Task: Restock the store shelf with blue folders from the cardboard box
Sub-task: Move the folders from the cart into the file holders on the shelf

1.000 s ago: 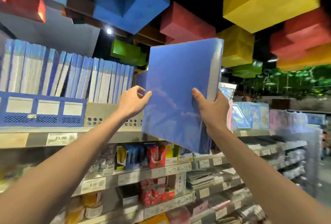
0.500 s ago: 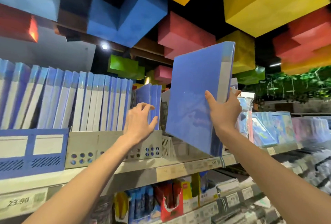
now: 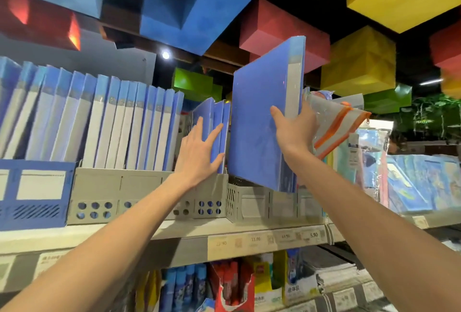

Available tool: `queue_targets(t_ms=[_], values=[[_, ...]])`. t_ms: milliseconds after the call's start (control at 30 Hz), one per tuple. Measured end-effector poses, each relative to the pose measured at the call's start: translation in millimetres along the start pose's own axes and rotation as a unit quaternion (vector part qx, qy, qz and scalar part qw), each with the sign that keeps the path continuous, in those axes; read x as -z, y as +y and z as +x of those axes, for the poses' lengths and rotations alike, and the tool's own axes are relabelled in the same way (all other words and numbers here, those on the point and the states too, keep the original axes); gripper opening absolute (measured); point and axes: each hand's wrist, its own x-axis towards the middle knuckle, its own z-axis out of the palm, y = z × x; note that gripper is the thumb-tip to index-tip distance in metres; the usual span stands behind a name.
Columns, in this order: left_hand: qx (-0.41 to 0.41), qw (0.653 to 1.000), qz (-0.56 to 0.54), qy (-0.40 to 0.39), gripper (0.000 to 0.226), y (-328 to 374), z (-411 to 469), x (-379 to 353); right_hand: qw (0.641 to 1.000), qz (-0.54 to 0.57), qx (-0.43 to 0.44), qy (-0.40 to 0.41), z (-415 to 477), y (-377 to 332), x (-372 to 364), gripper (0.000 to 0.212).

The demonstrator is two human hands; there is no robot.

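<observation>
change: your left hand (image 3: 197,157) has slid further up onto the leaning folders (image 3: 219,117) with its fingers spread wider, and the blue folder (image 3: 257,124) has swung closer to them, its spine turned more toward you.
folder row (image 3: 112,122): upper left to centre, blue folders with white spine labels stand packed and tilted, in a blue file holder (image 3: 35,194) and a grey file holder (image 3: 119,194).
left hand: centre of the frame, fingers straight and fanned wide, palm flat against the leaning folders; it holds nothing.
leaning folders: a few thin ones at the right end of the grey file holder, with a gap on their right.
blue folder: right of centre, upright with a slight tilt, raised over a grey mesh tray (image 3: 249,204), not touching the leaning folders.
right hand (image 3: 294,134): you grip the blue folder near its spine, thumb across the front cover, fingers curled behind it and mostly hidden.
clear pouch (image 3: 336,122): orange-zipped, just behind your right hand.
shelf (image 3: 174,231): lower centre, price tags (image 3: 269,239) along its front edge.
</observation>
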Motion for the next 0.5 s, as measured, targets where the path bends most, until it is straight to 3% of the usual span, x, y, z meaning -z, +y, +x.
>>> queue_targets(t_ms=[167, 267, 400, 500], values=[[-0.011, 1.0, 0.013, 0.0, 0.085, -1, 5, -23, 1.0, 0.001, -0.01, -0.01, 15, 30, -27, 0.027], [-0.022, 0.999, 0.026, 0.001, 0.088, 3, 5, -34, 1.0, -0.008, -0.019, -0.013, 22, 45, -41, 0.036], [-0.033, 0.998, 0.051, 0.0, 0.083, 1, 5, -38, 0.999, 0.003, -0.028, -0.027, 31, 62, -58, 0.049], [-0.054, 0.997, 0.062, -0.003, 0.076, -4, 5, -37, 0.999, 0.023, -0.022, -0.03, 32, 68, -67, 0.044]])
